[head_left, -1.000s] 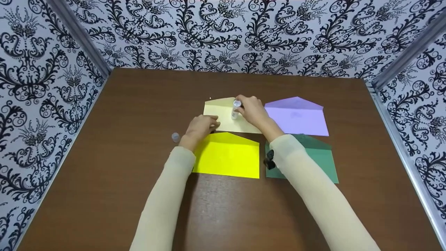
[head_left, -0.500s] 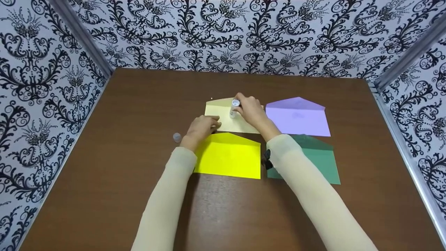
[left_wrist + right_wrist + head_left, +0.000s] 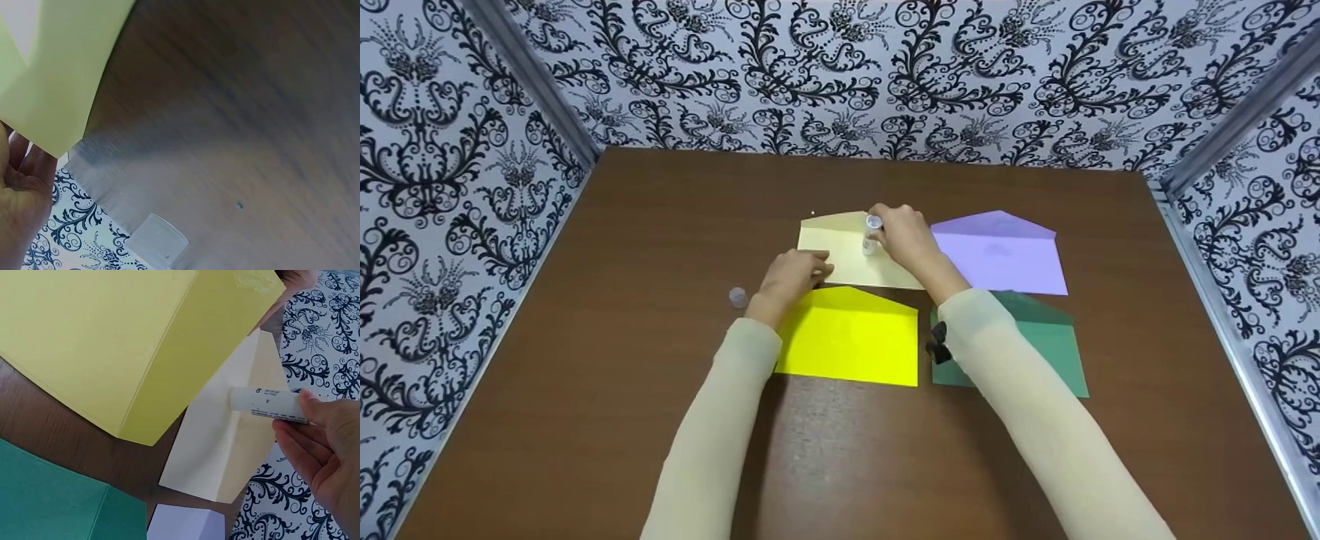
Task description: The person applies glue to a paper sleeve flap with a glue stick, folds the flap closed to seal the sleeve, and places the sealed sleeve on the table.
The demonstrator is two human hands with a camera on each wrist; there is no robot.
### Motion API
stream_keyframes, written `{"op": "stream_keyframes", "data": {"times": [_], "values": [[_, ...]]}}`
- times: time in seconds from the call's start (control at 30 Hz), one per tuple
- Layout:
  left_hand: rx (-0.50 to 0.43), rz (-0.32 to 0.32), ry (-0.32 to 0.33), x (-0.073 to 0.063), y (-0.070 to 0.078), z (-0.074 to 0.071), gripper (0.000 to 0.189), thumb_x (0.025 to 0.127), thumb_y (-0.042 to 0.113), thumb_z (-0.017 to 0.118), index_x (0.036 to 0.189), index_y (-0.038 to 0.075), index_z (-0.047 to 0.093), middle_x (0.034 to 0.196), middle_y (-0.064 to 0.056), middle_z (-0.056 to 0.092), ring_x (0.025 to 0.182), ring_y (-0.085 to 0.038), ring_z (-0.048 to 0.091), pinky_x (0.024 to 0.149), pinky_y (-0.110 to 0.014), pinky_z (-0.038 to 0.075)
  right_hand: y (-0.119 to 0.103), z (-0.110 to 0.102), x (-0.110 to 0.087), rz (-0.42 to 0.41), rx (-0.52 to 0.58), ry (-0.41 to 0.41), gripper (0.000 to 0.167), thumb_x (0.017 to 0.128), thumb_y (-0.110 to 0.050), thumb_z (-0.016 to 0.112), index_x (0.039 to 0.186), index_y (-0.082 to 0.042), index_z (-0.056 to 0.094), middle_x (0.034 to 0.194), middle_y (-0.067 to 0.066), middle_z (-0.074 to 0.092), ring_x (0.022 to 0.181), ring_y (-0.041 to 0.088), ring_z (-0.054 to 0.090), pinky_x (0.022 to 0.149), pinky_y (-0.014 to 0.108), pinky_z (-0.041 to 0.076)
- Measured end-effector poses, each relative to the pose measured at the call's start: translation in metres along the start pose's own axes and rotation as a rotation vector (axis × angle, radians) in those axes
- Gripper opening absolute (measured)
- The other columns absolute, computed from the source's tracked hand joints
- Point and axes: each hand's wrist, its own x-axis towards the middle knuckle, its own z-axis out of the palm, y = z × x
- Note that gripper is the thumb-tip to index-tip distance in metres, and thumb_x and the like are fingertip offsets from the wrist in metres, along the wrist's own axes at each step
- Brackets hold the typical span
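My right hand pinches a white glue stick between thumb and fingers. The stick stands nearly upright, its lower end at the surface of a cream envelope. My left hand rests at the left side of that same envelope, fingers extended and nothing gripped. A bright yellow envelope lies just in front, its flap unfolded away from me. Whitish smears show near the tip of the yellow flap in the right wrist view. Left of my left wrist is a translucent cap.
A purple envelope lies at the back right with its flap unfolded. In front of it a green envelope is partly covered by my right sleeve. Patterned walls border the brown table at the back and sides.
The glue stick shifts slightly left, then back right over the cream envelope, with my right hand. My left hand stays in place.
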Motion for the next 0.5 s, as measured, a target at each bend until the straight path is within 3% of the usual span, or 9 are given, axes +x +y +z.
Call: {"op": "stream_keyframes", "data": {"times": [0.23,0.5], "values": [[0.012,-0.012,-0.001,-0.002,-0.001,-0.003,0.028,0.096,0.014,0.065,0.122,0.022,0.073,0.142,0.0,0.06,0.132,-0.025,0.057,0.114,-0.041,0.045,-0.01,0.002,-0.003,-0.006,0.015,-0.06,0.038,0.095,-0.028,0.067,0.128,-0.008,0.062,0.12,0.015,0.071,0.108,0.033,0.068,0.095,0.044,0.058],[0.023,0.015,-0.016,0.0,0.002,-0.003,0.027,0.098,0.018,0.063,0.123,0.023,0.072,0.144,0.002,0.059,0.132,-0.026,0.057,0.113,-0.041,0.045,-0.013,0.008,-0.002,-0.018,0.037,-0.029,0.035,0.096,-0.031,0.065,0.124,-0.01,0.061,0.114,0.016,0.071,0.102,0.035,0.069,0.09,0.046,0.058]]}}
